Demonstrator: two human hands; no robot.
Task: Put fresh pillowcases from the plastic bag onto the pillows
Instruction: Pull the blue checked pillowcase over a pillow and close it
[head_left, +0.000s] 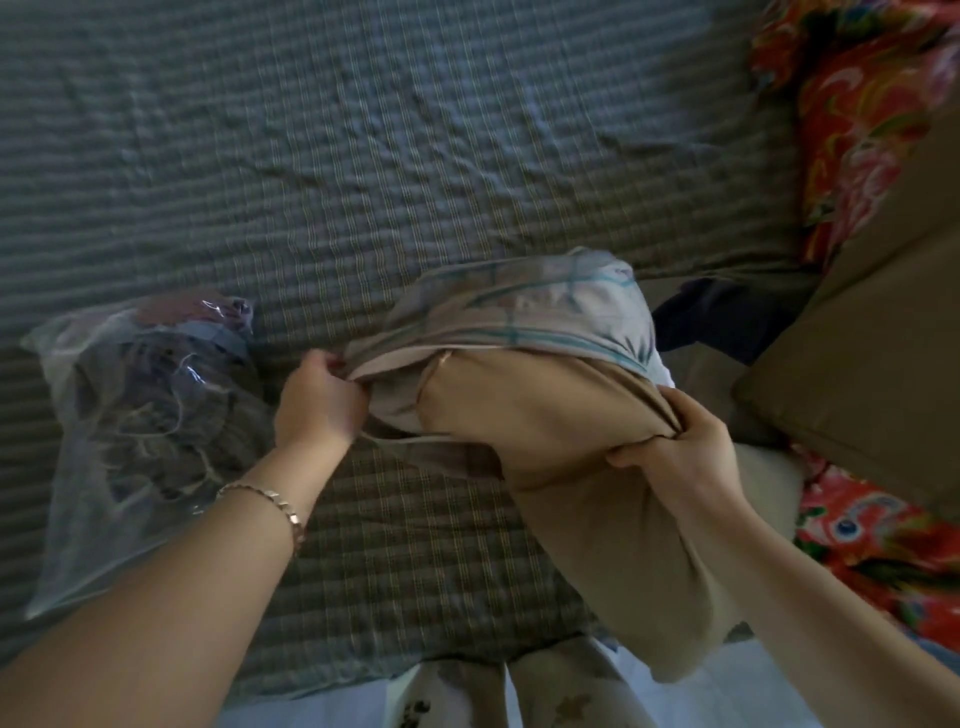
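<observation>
— What's laid out there?

— A bed covered in a grey-green ribbed quilt (363, 156), rumpled in the middle. Against its right side lie brown rectangular cushions (857, 364) and a bright red floral cloth (857, 104).

— And the pillow?

— A long tan fabric pillow (597, 493) slants from the bed's near edge up onto the quilt. A pale pillowcase with teal plaid lines (519, 312) is bunched over its far end, covering only the top part.

— The bag?

— A clear plastic bag of folded dark fabrics (145, 415) rests on the quilt to the left, well apart from the pillow.

— What are the hands doing?

— The left hand (317, 400) has its fingers pinching the pillowcase's open hem at the left side. The right hand (680, 452) has its fingers closed tight on a gathered fold of the tan pillow's cloth on the right. A thin metal chain bracelet (270, 501) sits on the left wrist.
</observation>
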